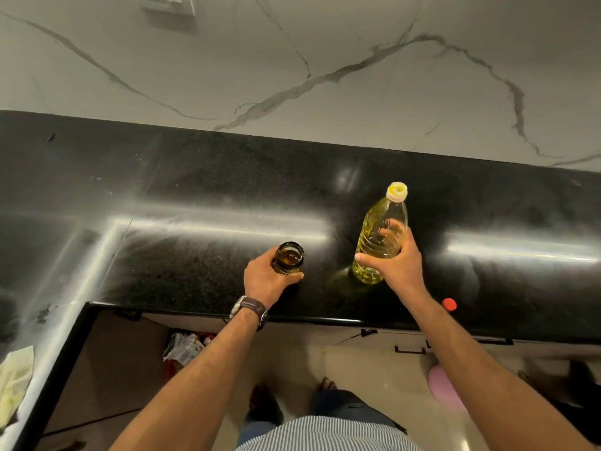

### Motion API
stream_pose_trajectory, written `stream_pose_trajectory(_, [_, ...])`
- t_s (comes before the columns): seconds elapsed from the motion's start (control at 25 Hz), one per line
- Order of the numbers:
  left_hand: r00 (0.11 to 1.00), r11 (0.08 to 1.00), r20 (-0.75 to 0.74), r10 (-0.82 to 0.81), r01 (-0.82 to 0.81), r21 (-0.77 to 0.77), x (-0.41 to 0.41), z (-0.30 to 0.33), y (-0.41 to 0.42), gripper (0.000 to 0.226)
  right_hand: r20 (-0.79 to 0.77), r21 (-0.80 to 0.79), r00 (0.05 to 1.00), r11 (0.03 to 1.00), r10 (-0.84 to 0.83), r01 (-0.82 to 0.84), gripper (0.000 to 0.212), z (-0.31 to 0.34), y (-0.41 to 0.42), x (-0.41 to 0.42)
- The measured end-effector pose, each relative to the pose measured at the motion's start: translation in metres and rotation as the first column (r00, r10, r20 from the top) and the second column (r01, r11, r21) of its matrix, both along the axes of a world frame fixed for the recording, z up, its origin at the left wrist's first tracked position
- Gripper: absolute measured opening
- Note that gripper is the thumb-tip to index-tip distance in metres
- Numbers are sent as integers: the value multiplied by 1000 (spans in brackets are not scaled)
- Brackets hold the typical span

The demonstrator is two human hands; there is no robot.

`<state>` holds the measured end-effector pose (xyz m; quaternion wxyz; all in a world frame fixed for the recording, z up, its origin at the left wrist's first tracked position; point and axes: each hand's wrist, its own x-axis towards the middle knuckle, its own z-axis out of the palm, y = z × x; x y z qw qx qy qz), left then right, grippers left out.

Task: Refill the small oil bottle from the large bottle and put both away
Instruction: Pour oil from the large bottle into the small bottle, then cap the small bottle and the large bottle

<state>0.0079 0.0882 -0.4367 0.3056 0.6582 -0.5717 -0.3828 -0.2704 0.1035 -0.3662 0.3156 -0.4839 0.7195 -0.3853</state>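
- Nearest us, our left hand [265, 276] grips the small bottle [288, 257], open-topped on the counter [182, 177].
- Right of it, our right hand [395, 260] grips the large bottle [382, 232], uncapped.
- Pouring seems next: tilt its mouth over the small bottle's.

My left hand [267, 277] wraps the small oil bottle [288, 257], so its lower body is hidden and I can't tell how full it is. My right hand [392, 258] covers part of the large bottle [380, 236]. The red cap [449, 304] is half hidden behind my right forearm. A switch plate [167, 3] is cut off by the top edge, a yellow cloth [14, 382] by the left edge. The pink thing [444, 388] on the floor is too blurred to name.
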Motion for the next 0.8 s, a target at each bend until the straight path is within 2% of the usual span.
stream_pose_trajectory(0.2, [1000, 1000, -9, 7, -7, 13, 0, -4, -1, 66, 98, -8, 989, 994, -112, 113, 101, -20, 12, -9])
stream_pose_trajectory(0.44, [1000, 1000, -17, 3, -2, 7, -2, -1, 0, 64, 69, -29, 994, 996, -79, 81, 101, -28, 12, -11])
stream_pose_trajectory(0.64, [999, 1000, -32, 17, -18, -21, -3, -3, 3, 61, 110, -15, 993, 998, -52, 54, 97, -32, 13, -14])
stream_pose_trajectory(0.72, [999, 999, -40, 21, -22, -23, -4, -3, 3, 59, 121, 4, 992, 1000, -31, 30, 104, -34, 15, -17])
stream_pose_trajectory(0.8, [999, 999, -49, 22, -23, -24, -4, -2, 2, 57, 86, 31, 996, 999, 4, -7, 119, -39, 20, -23])
